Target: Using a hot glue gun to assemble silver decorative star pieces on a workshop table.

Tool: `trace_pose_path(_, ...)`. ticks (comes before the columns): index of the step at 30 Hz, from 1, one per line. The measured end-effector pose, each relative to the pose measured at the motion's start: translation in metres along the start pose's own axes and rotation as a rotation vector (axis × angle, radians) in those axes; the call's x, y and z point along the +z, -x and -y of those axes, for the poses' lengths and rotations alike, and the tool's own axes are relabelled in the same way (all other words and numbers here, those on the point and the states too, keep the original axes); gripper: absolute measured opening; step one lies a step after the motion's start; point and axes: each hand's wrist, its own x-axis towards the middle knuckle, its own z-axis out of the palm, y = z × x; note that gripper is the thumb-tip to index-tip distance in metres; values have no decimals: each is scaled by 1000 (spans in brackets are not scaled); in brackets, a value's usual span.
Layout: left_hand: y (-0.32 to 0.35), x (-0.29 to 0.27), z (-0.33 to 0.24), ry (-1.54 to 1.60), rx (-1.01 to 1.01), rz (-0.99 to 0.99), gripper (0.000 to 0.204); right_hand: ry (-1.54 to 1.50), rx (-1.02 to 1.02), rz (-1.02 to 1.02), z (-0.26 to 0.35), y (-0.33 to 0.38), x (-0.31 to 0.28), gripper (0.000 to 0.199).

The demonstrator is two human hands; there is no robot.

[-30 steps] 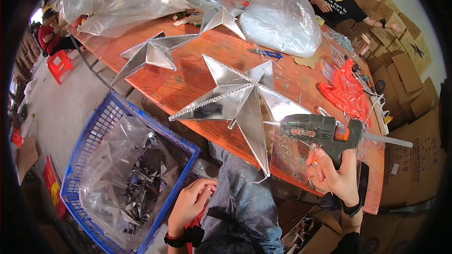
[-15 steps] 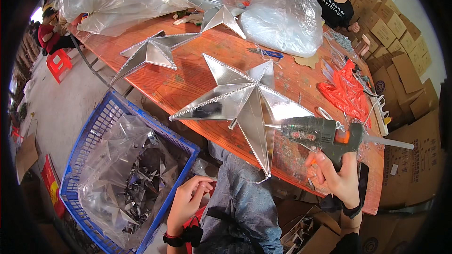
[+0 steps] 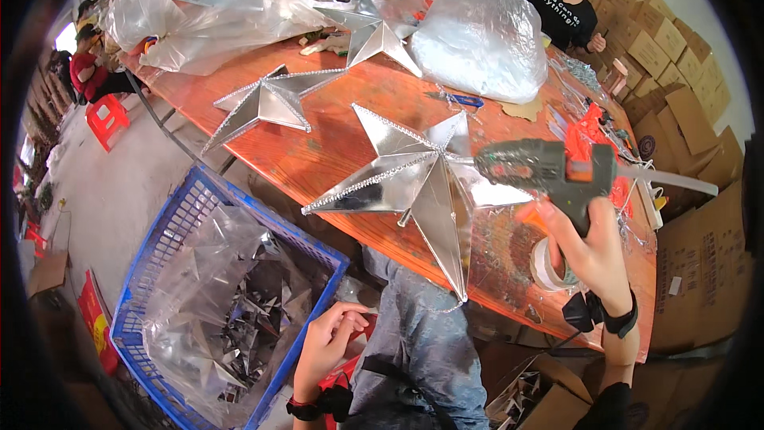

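Observation:
A large silver star point(image 3: 438, 171) lies at the table's near edge, bead trim along some ridges, its lowest point reaching over my lap. A short strand of beads point(image 3: 442, 309) hangs from that point. My right hand point(image 3: 593, 259) grips a dark green hot glue gun point(image 3: 529, 167) with an orange trigger; a clear glue stick point(image 3: 672, 179) sticks out of its back. The gun's nozzle is close to the star's right side. Above my lap, beside the basket, my left hand point(image 3: 328, 346) has its fingers curled together; what they hold, if anything, is hidden.
A blue basket point(image 3: 151, 251) with bagged silver pieces stands at my left. On the wooden table point(image 3: 326, 131) are a smaller star point(image 3: 267, 103), a blue-handled cutter point(image 3: 461, 99), a tape roll point(image 3: 549, 263) and plastic bags point(image 3: 477, 40). Another person point(image 3: 561, 4) sits across; cartons point(image 3: 692, 247) line the right.
My right hand has raised the glue gun, moving its nozzle up from beside the star's lower point. The tape roll now shows below it. My left hand stays low, its fingers more curled.

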Motion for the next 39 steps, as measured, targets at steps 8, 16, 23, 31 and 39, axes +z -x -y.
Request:
trace_pose_path(8,3,-6,2,-1,-2,-3,22,81,-116,-130,-15,-19,11,13)
trace_pose_path(16,4,-10,10,13,-13,-12,22,88,-105,-117,-10,-19,11,12)
trace_pose_path(23,0,-8,15,13,-5,18,22,66,-95,-102,-13,-21,13,12)
trace_pose_path(31,1,-8,10,-4,-23,-5,22,56,-72,-88,-10,-20,11,13)
trace_pose_path(39,-1,-7,14,1,-18,7,22,49,-52,-97,-9,-16,11,13)
